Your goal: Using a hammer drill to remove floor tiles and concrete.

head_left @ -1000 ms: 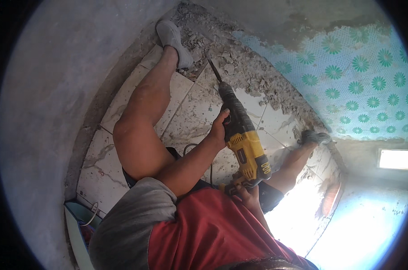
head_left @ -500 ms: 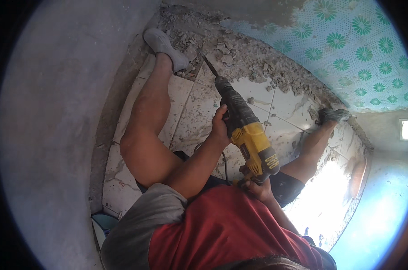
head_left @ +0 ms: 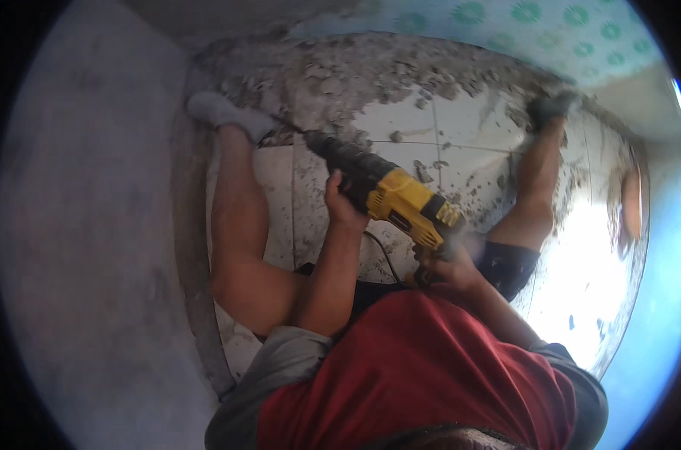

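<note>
A yellow and black rotary hammer [head_left: 404, 201] lies slantwise across my lap, its thin chisel bit [head_left: 286, 123] pointing up and left. With my left hand [head_left: 344, 202] I grip the black front part of its body. My right hand [head_left: 445, 266] is wrapped round the rear handle, close to my red shirt. The bit's end lies near my left shoe [head_left: 224, 112], by the border between white floor tiles [head_left: 400, 120] and broken rubble [head_left: 333, 82]. Blur hides exactly what the tip touches. A dark cord [head_left: 385, 255] curves below the tool.
A grey wall [head_left: 93, 225] rises close on my left. Blue-white tiles with green flowers [head_left: 524, 11] cover part of the far wall. My legs are spread, the right shoe [head_left: 552, 109] resting near the far right rubble. Bright sunlight [head_left: 573, 277] falls on the floor at right.
The view has turned and shifted. The rotary hammer has swung leftward and lies flatter, its bit now close to my left shoe. Both hands keep their hold.
</note>
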{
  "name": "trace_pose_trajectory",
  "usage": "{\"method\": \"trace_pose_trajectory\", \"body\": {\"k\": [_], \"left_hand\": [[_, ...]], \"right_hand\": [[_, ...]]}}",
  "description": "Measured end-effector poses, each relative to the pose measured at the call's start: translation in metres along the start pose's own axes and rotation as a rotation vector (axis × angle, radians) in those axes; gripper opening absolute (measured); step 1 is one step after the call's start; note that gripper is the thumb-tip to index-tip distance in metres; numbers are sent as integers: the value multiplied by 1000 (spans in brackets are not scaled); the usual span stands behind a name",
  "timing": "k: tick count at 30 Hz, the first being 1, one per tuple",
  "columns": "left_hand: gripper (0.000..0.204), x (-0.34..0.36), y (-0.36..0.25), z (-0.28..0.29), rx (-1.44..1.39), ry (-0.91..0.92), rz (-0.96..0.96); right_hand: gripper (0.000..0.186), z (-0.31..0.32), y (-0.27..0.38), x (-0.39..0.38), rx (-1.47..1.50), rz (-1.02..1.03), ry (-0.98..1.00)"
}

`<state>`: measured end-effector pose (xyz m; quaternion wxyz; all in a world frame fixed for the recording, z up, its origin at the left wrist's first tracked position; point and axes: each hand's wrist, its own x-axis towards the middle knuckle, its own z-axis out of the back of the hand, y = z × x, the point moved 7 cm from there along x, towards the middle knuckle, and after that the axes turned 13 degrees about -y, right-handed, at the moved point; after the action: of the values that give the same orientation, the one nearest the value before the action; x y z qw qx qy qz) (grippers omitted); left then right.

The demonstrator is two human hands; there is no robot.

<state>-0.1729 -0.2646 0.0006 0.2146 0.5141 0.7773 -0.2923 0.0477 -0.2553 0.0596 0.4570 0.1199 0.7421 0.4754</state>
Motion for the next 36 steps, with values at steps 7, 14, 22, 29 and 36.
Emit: {"method": "trace_pose_trajectory", "body": {"k": [7, 14, 22, 29, 36], "left_hand": [[44, -1, 5, -5, 133, 51, -95], [43, 5, 34, -4, 284, -5, -46], [43, 31, 44, 33, 468, -150, -51], [32, 52, 56, 52, 581, -379, -81], [26, 60, 72, 46, 813, -399, 56]], "right_hand": [[34, 30, -20, 12, 50, -45, -110], [36, 53, -72, 20, 271, -74, -60], [42, 63, -84, 19, 454, -210, -313], [41, 77, -83, 11, 286, -299, -458], [55, 88, -101, 14, 333, -335, -480]]}}
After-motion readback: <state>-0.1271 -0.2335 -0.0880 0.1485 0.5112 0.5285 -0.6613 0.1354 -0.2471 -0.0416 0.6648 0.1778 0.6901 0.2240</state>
